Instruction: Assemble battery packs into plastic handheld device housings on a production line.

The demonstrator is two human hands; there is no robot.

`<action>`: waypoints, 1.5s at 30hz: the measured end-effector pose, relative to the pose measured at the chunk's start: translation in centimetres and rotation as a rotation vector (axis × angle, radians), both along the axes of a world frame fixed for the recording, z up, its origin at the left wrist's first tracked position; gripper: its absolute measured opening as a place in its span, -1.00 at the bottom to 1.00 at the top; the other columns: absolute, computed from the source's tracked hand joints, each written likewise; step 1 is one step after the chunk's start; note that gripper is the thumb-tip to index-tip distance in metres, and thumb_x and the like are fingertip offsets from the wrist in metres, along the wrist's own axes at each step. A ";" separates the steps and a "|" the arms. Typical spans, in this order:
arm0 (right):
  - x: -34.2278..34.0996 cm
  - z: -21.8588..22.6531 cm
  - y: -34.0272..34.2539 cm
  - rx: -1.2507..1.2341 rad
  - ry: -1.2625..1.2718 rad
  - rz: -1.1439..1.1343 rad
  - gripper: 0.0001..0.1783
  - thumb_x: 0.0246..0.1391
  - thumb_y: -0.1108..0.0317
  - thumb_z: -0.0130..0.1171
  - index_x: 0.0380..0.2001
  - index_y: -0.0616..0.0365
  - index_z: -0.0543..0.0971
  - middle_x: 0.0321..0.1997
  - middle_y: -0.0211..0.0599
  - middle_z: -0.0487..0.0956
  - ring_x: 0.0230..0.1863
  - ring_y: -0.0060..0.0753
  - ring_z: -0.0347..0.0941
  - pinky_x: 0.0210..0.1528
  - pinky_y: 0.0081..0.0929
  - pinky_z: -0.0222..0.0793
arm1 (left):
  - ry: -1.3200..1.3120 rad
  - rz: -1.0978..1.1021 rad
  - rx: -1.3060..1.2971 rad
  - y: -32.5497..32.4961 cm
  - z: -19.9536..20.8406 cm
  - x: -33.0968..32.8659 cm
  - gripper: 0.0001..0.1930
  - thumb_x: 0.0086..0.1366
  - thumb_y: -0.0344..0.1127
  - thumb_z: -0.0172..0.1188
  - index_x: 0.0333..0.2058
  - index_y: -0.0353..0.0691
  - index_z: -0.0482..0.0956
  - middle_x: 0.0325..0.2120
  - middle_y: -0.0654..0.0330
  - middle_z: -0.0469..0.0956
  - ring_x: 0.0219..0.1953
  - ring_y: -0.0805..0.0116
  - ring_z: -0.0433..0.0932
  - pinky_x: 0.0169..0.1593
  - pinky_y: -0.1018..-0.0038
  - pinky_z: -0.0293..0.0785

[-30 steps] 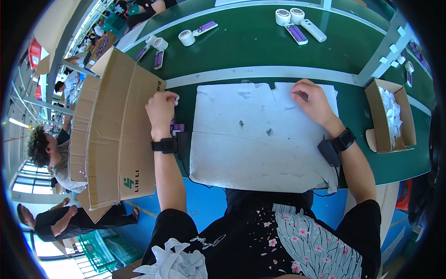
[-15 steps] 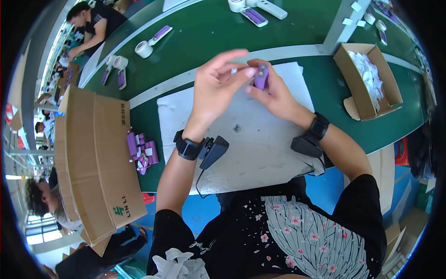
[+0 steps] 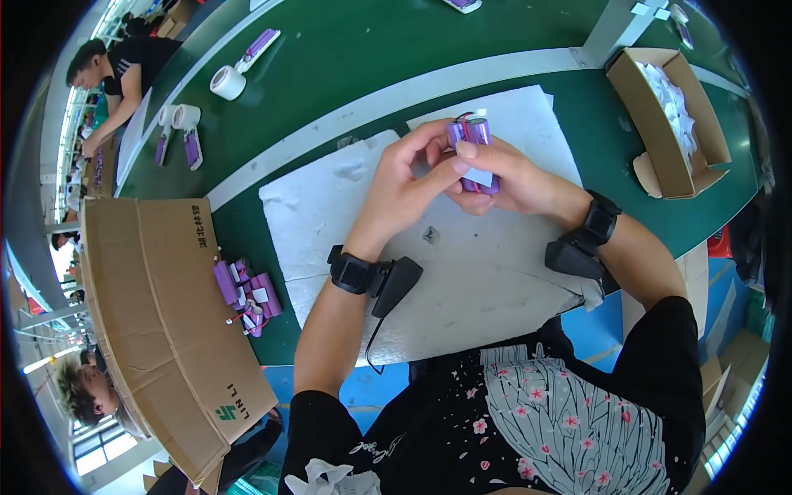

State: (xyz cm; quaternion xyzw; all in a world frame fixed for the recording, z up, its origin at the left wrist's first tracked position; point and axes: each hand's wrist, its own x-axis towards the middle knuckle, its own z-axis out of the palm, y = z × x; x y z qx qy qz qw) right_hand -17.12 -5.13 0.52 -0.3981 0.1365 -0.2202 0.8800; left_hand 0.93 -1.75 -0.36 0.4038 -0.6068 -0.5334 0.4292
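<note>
A purple battery pack (image 3: 485, 185) with red wires, a white connector at its top and a white label on its face is held up over the table's middle. My right hand (image 3: 524, 177) wraps it from the right, thumb across its front. From the left, my left hand (image 3: 402, 183) grips its edge with bent fingers, its thumb pressed at the label. Both hands are closed; some fingertips are hidden behind the pack. Below them lies a whitish padded sheet (image 3: 487, 280), wrinkled and marked, on the green table. Several more purple battery packs (image 3: 252, 295) lie left of the sheet.
A large cardboard box (image 3: 157, 305) stands at the left table edge. At the right, an open cardboard box (image 3: 705, 157) holds white paper pieces. White tape rolls (image 3: 228, 82) with purple packs sit beyond a pale metal strip. A metal post (image 3: 615, 37) rises far right. Another person (image 3: 124, 82) works far left.
My left hand has come down from its raised, spread pose onto the battery pack. The pack has turned, now showing its label, wires and connector. The whole view has shifted slightly.
</note>
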 end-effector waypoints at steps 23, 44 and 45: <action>0.5 -0.5 0.3 -0.447 0.279 -0.288 -0.52 0.20 0.44 0.01 0.18 0.26 0.30 -0.25 -0.21 0.58 -0.37 -0.52 0.50 -0.35 -0.59 0.41 | 0.387 0.404 -0.082 -0.5 -0.5 0.1 -0.71 0.30 -0.42 0.15 -0.02 -0.35 0.47 -0.28 0.13 0.60 -0.31 0.47 0.55 -0.28 0.54 0.48; 0.0 -1.2 0.1 -0.766 0.346 -0.306 -0.45 0.13 0.49 0.00 0.24 0.14 0.29 -0.33 -0.30 0.57 -0.39 -0.59 0.47 -0.29 -0.64 0.40 | 0.233 0.567 -0.157 -0.3 -0.2 0.9 -0.85 0.28 -0.35 0.22 -0.26 -0.31 0.57 -0.30 0.18 0.62 -0.48 0.58 0.51 -0.61 0.63 0.38; 0.0 -1.2 0.1 -0.768 0.358 -0.304 -0.45 0.13 0.49 0.00 0.23 0.15 0.29 -0.33 -0.30 0.57 -0.39 -0.59 0.47 -0.29 -0.63 0.40 | 0.235 0.572 -0.155 -0.4 -0.3 0.9 -0.85 0.28 -0.35 0.22 -0.26 -0.31 0.57 -0.30 0.18 0.62 -0.48 0.58 0.51 -0.61 0.63 0.38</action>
